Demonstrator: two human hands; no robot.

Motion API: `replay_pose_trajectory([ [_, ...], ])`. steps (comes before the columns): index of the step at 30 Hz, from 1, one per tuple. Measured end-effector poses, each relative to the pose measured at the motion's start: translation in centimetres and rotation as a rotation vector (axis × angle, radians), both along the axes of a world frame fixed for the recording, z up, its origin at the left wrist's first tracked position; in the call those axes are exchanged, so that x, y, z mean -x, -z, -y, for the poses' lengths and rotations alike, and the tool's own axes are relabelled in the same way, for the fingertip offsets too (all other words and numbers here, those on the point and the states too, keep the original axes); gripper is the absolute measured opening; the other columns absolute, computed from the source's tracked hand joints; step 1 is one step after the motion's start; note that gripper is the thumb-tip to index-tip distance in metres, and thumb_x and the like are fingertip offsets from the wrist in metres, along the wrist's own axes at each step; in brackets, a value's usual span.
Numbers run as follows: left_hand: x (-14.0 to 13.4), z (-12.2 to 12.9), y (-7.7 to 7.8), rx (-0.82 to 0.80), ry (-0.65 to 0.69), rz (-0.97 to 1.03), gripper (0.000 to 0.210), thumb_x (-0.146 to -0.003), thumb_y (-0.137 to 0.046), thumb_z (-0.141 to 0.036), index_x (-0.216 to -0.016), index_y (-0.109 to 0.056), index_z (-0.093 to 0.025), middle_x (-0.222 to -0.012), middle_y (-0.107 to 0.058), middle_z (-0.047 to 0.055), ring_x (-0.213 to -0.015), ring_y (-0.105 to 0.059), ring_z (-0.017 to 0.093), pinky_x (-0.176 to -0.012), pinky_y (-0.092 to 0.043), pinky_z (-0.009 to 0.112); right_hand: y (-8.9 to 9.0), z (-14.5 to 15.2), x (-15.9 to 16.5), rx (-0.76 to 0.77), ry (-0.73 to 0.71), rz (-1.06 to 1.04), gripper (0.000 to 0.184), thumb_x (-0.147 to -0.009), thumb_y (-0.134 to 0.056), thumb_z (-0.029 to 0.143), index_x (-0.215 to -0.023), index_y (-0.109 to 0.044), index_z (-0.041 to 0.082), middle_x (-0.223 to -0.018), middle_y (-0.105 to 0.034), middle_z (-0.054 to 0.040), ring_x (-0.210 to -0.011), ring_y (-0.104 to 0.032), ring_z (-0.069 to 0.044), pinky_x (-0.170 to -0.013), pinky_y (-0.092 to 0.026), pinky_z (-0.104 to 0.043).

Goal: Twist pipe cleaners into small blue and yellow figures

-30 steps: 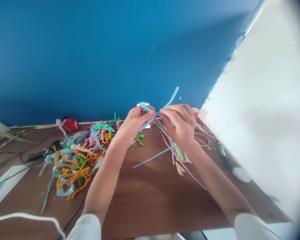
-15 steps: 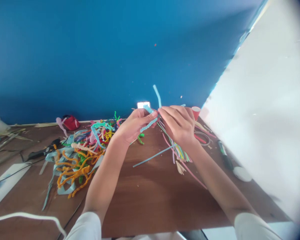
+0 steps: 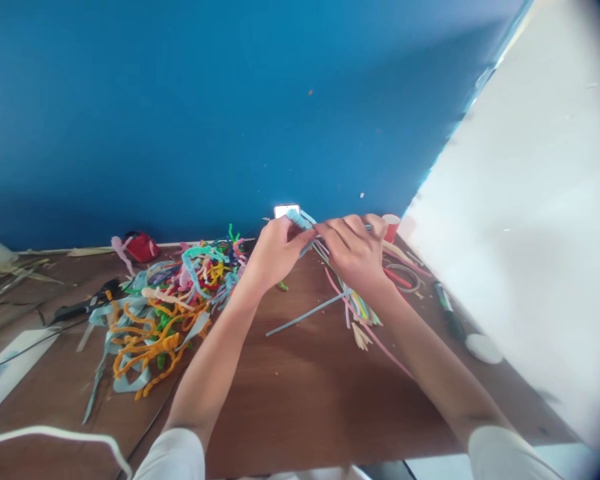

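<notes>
Light blue pipe cleaners (image 3: 298, 219), wound together into a thicker coil at one end, are held up between both hands over the middle of the table. My left hand (image 3: 282, 248) pinches the coiled part between thumb and fingers. Pressed close beside it, my right hand (image 3: 351, 245) is closed on the same light blue pipe cleaners, its knuckles hiding the fingertips. Beneath the right hand lies a bundle of straight pipe cleaners (image 3: 361, 308) in several colours. One loose blue pipe cleaner (image 3: 305, 313) reaches out from that bundle to the left.
A tangled heap of bent pipe cleaners (image 3: 173, 307) covers the left of the brown table (image 3: 300, 407). A black glue gun (image 3: 83, 308) lies beyond it. A lit phone (image 3: 284, 210) leans at the back wall. On the right are a red cup (image 3: 391, 228) and a dark marker (image 3: 450, 312).
The blue strand that stuck upright above my hands has swung down to lie along the coil. The strand end under my left thumb is now mostly hidden. Both hands stay close together.
</notes>
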State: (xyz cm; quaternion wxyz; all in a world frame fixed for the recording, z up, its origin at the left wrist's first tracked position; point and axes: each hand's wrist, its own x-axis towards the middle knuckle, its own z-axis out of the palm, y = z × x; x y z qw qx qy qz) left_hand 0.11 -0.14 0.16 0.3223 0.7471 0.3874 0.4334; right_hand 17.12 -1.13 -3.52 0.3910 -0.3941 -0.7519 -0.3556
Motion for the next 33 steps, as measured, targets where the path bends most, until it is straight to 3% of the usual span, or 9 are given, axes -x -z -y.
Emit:
replay_pose_trajectory([
  [3,-0.2,0.5,0.1,-0.259,-0.229,-0.265,0.011,-0.088,-0.055,-0.026,-0.085,-0.059,-0.016,-0.074,-0.060,0.004,-0.068,-0.053,0.016,-0.065,-0.039,0.029,-0.1,-0.1,0.4,0.095,0.011,0.020,0.022,-0.093,-0.042,0.010,-0.093,-0.062,0.020,-0.084,-0.068,-0.0035,-0.081,-0.053,-0.018,-0.086,-0.026,-0.038],
  [6,-0.8,1.0,0.3,-0.461,-0.257,-0.413,0.013,-0.090,-0.044,-0.012,-0.090,-0.056,-0.017,-0.085,-0.062,0.007,-0.076,-0.055,0.018,-0.069,-0.040,0.030,-0.3,-0.3,0.5,0.289,-0.033,-0.099,0.020,-0.091,-0.043,0.012,-0.085,-0.060,0.019,-0.078,-0.065,-0.0042,-0.080,-0.053,-0.019,-0.086,-0.028,-0.038],
  [8,-1.2,1.1,0.4,-0.510,-0.236,-0.439,0.019,-0.089,-0.041,-0.007,-0.092,-0.055,-0.018,-0.091,-0.062,0.008,-0.082,-0.056,0.018,-0.072,-0.041,0.030,-0.7,-0.3,0.3,0.465,-0.123,-0.248,0.017,-0.089,-0.045,0.014,-0.081,-0.060,0.018,-0.073,-0.063,-0.0026,-0.075,-0.053,-0.018,-0.079,-0.032,-0.035],
  [12,-1.4,0.7,0.5,-0.403,-0.178,-0.268,0.009,-0.089,-0.049,-0.013,-0.090,-0.056,-0.017,-0.088,-0.064,0.006,-0.081,-0.058,0.017,-0.073,-0.043,0.028,-2.1,0.1,-0.8,0.788,-0.324,-0.443,0.015,-0.090,-0.050,0.024,-0.082,-0.062,0.019,-0.073,-0.063,-0.0007,-0.070,-0.054,-0.016,-0.066,-0.035,-0.028],
  [15,-1.0,0.1,0.6,-0.218,-0.096,-0.040,0.005,-0.087,-0.056,-0.022,-0.088,-0.058,-0.016,-0.085,-0.065,0.004,-0.077,-0.061,0.015,-0.072,-0.046,0.027,-3.1,0.6,-1.8,0.864,-0.388,-0.439,0.023,-0.093,-0.050,0.036,-0.085,-0.065,0.020,-0.080,-0.066,-0.0011,-0.076,-0.059,-0.017,-0.069,-0.039,-0.028],
  [18,-0.8,-0.3,0.6,-0.032,0.012,0.171,0.014,-0.087,-0.058,-0.029,-0.089,-0.058,-0.015,-0.080,-0.066,0.004,-0.072,-0.062,0.013,-0.069,-0.048,0.026,-3.6,0.7,-2.6,0.785,-0.381,-0.452,0.030,-0.096,-0.045,0.043,-0.091,-0.066,0.020,-0.086,-0.068,-0.0029,-0.081,-0.061,-0.019,-0.072,-0.042,-0.030],
  [21,-0.7,-0.3,0.2,0.114,0.045,0.306,0.021,-0.083,-0.063,-0.035,-0.086,-0.058,-0.014,-0.077,-0.065,0.004,-0.067,-0.061,0.011,-0.064,-0.048,0.024,-3.3,0.2,-3.1,0.540,-0.318,-0.465,0.030,-0.097,-0.044,0.042,-0.104,-0.064,0.022,-0.095,-0.068,-0.0054,-0.087,-0.061,-0.021,-0.078,-0.044,-0.034],
  [25,-0.6,-0.1,-0.3,0.279,0.087,0.428,0.027,-0.078,-0.069,-0.039,-0.087,-0.060,-0.014,-0.073,-0.066,0.003,-0.061,-0.059,0.009,-0.060,-0.047,0.023,-2.8,-0.2,-3.4,0.206,-0.150,-0.291,0.022,-0.094,-0.049,0.035,-0.110,-0.063,0.029,-0.112,-0.066,-0.0055,-0.104,-0.056,-0.026,-0.093,-0.039,-0.044],
  [33,-0.6,-0.1,-0.4,0.377,0.231,0.456,0.034,-0.074,-0.072,-0.044,-0.086,-0.064,-0.014,-0.076,-0.067,0.003,-0.067,-0.060,0.011,-0.065,-0.048,0.024,-2.4,0.2,-2.8,0.105,-0.128,0.004,0.017,-0.095,-0.051,0.025,-0.107,-0.062,0.031,-0.109,-0.067,-0.0009,-0.106,-0.054,-0.021,-0.096,-0.032,-0.043],
])
